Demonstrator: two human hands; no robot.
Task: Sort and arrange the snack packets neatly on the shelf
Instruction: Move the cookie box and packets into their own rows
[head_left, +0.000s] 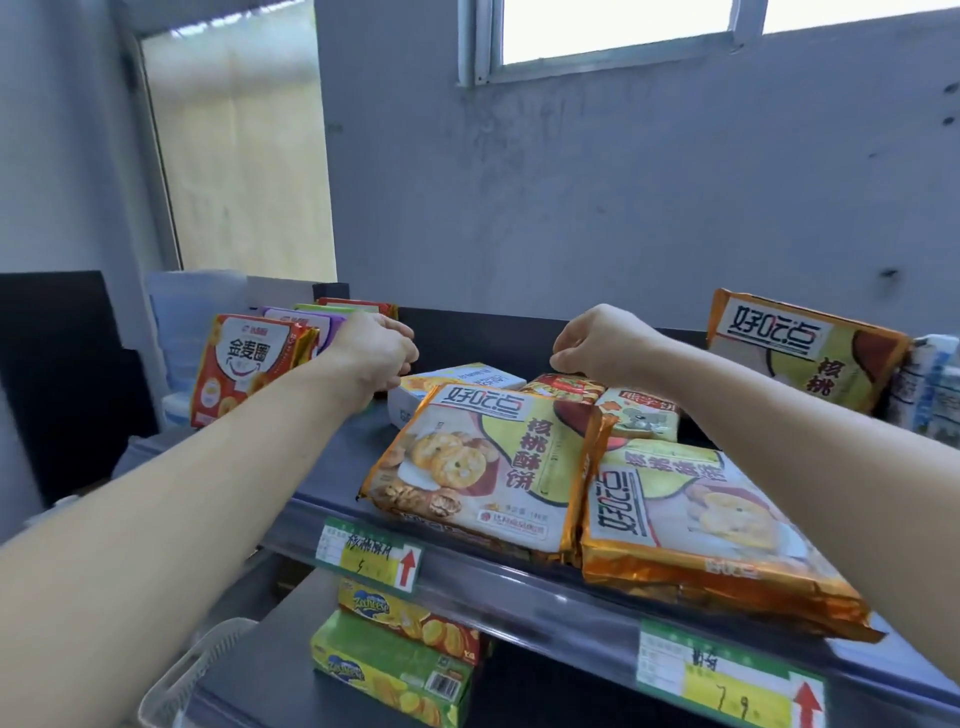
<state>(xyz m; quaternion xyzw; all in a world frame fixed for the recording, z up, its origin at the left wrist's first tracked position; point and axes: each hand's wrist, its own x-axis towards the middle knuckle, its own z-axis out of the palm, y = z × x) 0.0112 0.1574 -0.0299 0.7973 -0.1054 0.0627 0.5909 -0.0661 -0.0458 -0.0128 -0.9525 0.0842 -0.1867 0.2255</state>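
Packets lying flat at the front of the shelf (332, 467) are the worry. Two big walnut biscuit packets (483, 467) overhang its lip, and a forearm drawn back carelessly could sweep them off. The right hand (597, 343) seems to pinch the small red packet (563, 385) behind them. The left hand (379, 353) is curled beside the white box (457, 382), fingers hidden, so I cannot tell its grip.

Orange-gold snack packets (483, 467), green-yellow price tags (369, 551), grey shelf (332, 467)
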